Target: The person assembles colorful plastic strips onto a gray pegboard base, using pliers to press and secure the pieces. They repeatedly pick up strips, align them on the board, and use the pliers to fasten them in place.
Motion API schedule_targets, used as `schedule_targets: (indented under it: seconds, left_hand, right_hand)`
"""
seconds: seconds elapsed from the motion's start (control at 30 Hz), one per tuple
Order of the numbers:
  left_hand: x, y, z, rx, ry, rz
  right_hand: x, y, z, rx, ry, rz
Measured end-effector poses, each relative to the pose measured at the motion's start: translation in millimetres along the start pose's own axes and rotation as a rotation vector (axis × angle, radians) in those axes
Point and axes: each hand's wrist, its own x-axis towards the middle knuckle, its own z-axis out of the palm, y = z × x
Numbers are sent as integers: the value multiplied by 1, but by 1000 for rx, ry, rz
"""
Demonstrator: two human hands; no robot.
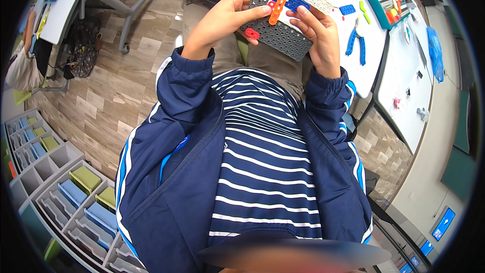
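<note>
left hand (221, 19) and right hand (325, 36) hold opposite ends of a dark grey perforated plastic plate (286, 39), likely light, stiff, best gripped by its edges.

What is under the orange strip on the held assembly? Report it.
Blue pieces show on both sides of the orange strip, and the dark grey plate shows near its lower end. What lies directly beneath the strip is covered, so I cannot tell how it is fastened.
</note>
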Motion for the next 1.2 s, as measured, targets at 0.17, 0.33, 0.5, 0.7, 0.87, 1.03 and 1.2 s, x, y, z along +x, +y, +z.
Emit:
schedule_targets:
  seconds: [0.17, 0.33, 0.5, 0.7, 0.87, 1.03, 1.2]
  left_hand:
    - [3, -1, 4, -8, 16, 2]
    - [4, -4, 8, -27, 34, 28]
    - [7, -8, 11, -10, 47, 38]
    - [6, -8, 10, 71, 16, -39]
    - [6, -7, 13, 30, -58, -15]
    - [6, -7, 17, 39, -34, -18]
    - [4, -5, 18, 66, -42, -2]
  right_hand:
    - [1, 0, 0, 8, -13, 28]
    - [0, 2, -2, 78, -40, 49]
    - [1, 8, -4, 26, -83, 69]
    - [6, 5, -10, -71, -129, 89]
    - [5, 5, -9, -90, -93, 41]
    - [7, 2, -11, -263, -142, -63]
    - [6, 1, -11, -418, -202, -179]
